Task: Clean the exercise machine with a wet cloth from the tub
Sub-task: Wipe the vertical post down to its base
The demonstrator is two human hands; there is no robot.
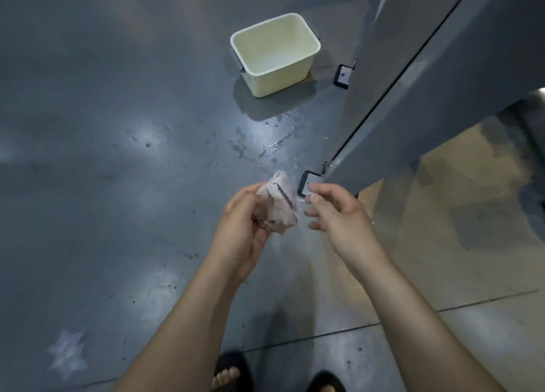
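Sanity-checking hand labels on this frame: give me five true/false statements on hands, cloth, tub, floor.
1. The left hand grips the bunched cloth. True.
2. Both hands clutch the cloth. False: the right hand holds nothing, its fingers loose beside the cloth.
3. The tub stands on the floor beyond the hands. True.
4. The cloth lies in the tub. False: it is in the left hand, and no cloth shows in the tub.
5. The floor between tub and hands is dry. False: water splashes lie there.
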